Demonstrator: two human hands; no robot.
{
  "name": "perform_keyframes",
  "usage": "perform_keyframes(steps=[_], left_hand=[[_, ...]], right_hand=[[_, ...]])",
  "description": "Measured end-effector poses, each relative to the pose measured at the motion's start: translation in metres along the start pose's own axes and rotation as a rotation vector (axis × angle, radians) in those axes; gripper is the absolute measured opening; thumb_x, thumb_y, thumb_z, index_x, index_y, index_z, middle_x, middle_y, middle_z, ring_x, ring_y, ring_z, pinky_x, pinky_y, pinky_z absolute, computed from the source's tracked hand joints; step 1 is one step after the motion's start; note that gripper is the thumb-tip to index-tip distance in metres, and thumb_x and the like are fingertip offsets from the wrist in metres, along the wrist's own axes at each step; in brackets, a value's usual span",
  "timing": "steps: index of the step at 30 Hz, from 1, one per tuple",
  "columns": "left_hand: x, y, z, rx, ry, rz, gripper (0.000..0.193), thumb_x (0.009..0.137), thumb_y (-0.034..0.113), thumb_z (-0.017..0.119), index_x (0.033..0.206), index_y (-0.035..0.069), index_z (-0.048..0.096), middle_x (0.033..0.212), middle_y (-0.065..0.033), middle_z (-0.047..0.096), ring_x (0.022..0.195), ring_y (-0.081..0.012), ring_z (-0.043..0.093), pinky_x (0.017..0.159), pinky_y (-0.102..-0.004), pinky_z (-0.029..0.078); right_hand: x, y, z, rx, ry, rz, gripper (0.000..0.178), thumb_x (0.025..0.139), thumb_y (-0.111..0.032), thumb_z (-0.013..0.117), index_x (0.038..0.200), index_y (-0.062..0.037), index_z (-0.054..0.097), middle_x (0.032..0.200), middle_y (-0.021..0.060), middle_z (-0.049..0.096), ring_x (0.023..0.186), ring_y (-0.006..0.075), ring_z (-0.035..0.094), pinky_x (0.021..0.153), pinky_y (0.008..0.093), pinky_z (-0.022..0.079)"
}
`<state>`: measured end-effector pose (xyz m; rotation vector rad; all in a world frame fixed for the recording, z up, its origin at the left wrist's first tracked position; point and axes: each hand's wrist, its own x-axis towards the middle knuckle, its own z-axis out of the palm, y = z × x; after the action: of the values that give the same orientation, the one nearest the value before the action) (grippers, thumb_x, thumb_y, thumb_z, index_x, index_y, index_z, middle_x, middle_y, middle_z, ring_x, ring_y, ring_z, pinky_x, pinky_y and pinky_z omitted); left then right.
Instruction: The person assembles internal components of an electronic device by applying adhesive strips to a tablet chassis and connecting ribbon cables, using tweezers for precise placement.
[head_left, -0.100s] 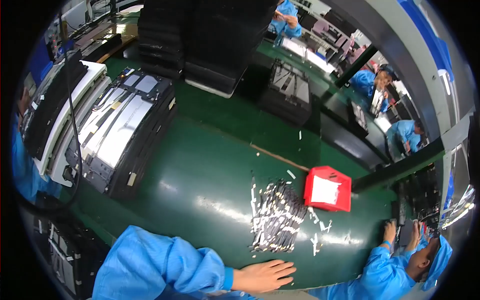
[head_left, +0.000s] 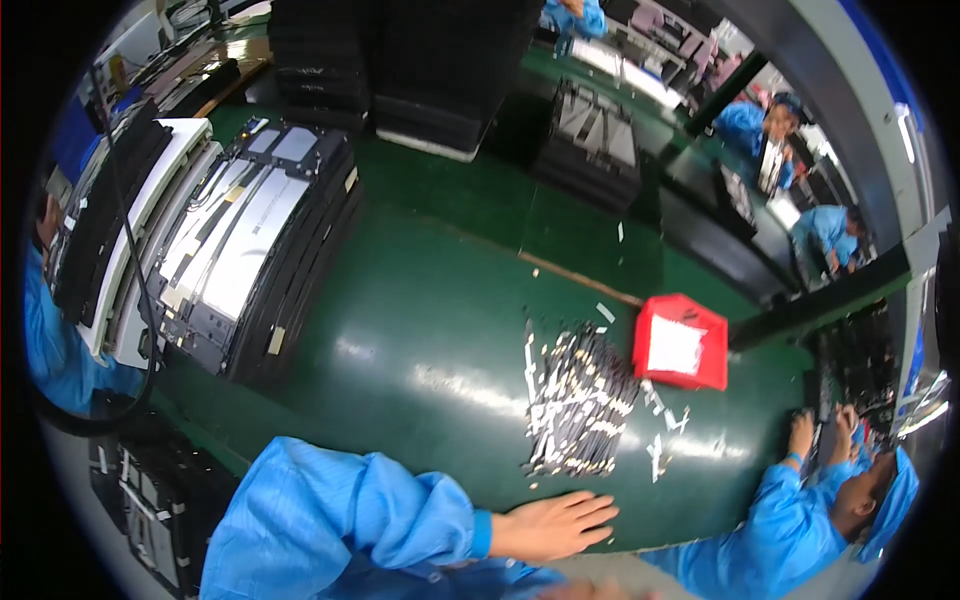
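My left hand [head_left: 556,525] lies flat, palm down, near the front edge of the green table, with its fingers stretched out and nothing held. Just beyond its fingertips spreads a pile of thin black flex-cable strips [head_left: 580,405] with white and tan ends. A red plastic bin [head_left: 715,345] holding white pieces stands to the right behind the pile. Several small white strips [head_left: 657,455] are scattered between pile and bin. At the bottom edge, a smeared patch of skin looks like my right hand [head_left: 600,589]; its fingers cannot be made out.
Stacked flat device panels [head_left: 245,250] stand at the left, beside white panels. Tall black tray stacks [head_left: 430,80] rise at the back, with another panel stack [head_left: 590,140] to their right. A co-worker [head_left: 800,500] works at the right edge. A dark cable hangs at the left.
The whole view has shifted, so the table's things appear farther right and higher. A blurred hand has come into view at the bottom edge. My left hand stays flat on the table.
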<state>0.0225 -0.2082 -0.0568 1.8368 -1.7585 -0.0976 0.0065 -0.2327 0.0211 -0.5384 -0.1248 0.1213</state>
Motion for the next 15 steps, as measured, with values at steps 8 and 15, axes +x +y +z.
perform_keyframes(steps=[8, 15], left_hand=[[0.006, -0.005, 0.008, 0.019, 0.211, -0.023, 0.040, 0.080, 0.019, 0.051, 0.117, 0.006, 0.055, 0.134, -0.0135, 0.046, 0.126, -0.0282, 0.041, 0.103, -0.0373, 0.033], [0.001, -0.006, 0.012, 0.002, 0.223, -0.001, 0.034, 0.080, 0.019, 0.051, 0.111, 0.007, 0.058, 0.130, -0.0125, 0.049, 0.124, -0.0290, 0.042, 0.102, -0.0393, 0.032]], right_hand=[[0.040, 0.037, 0.018, 0.167, 0.304, 0.368, 0.051, 0.100, -0.034, 0.030, 0.142, -0.0060, 0.023, 0.142, 0.0186, 0.033, 0.129, 0.0304, 0.036, 0.105, 0.0435, 0.033], [0.038, 0.049, 0.010, 0.232, 0.295, 0.377, 0.051, 0.100, -0.032, 0.032, 0.142, -0.0056, 0.023, 0.135, 0.0185, 0.042, 0.125, 0.0312, 0.041, 0.104, 0.0423, 0.034]])
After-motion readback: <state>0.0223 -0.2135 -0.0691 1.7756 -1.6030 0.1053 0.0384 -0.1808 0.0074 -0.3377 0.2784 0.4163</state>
